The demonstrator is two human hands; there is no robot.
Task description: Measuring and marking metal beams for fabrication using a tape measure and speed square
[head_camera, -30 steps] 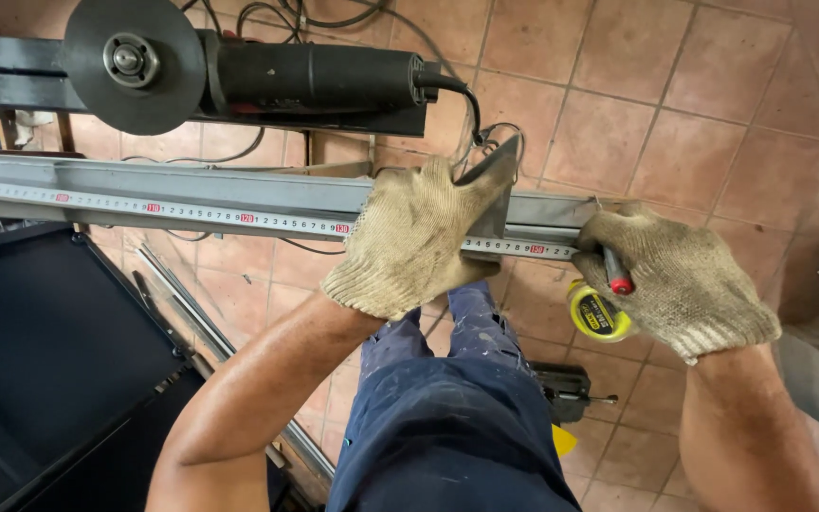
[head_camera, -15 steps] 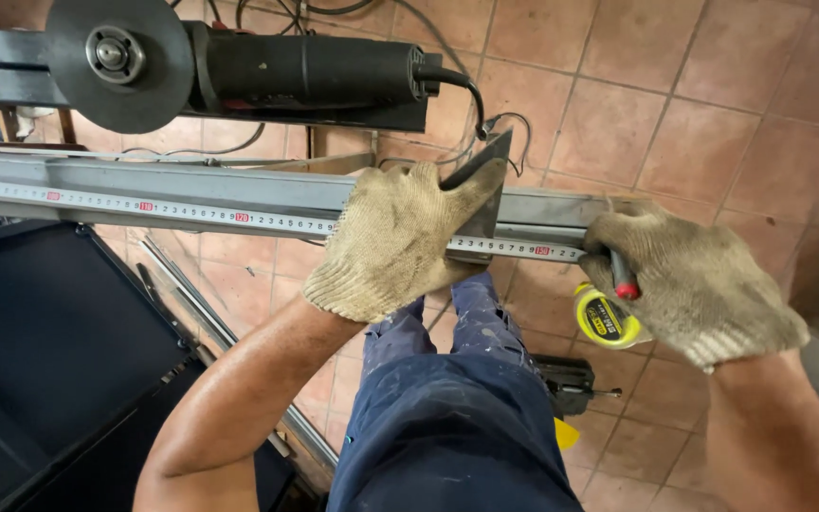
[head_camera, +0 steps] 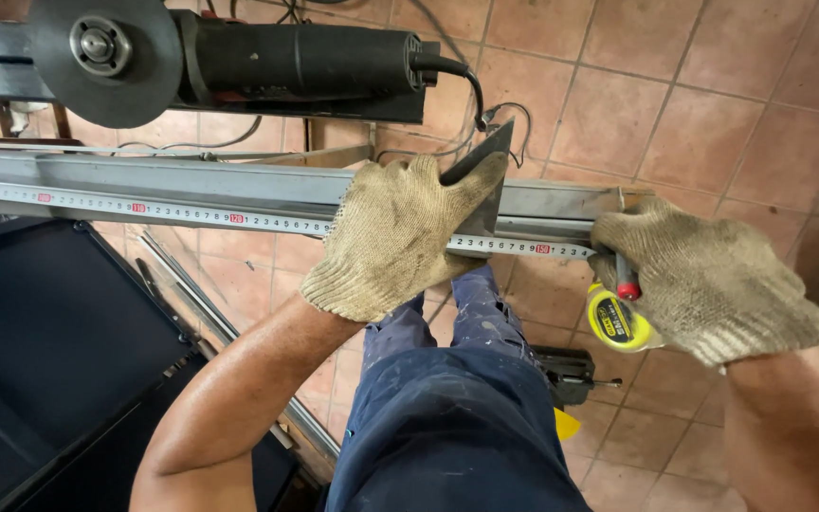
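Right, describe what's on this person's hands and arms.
Both the left hand and the right hand wear knitted work gloves, beige-grey, grubby and worn, with ribbed cuffs ending at the wrists. No markings show on them. Both forearms are bare below the gloves: no sleeves, watch or bands are visible.

Round yellow label on tape measure case, right hand.
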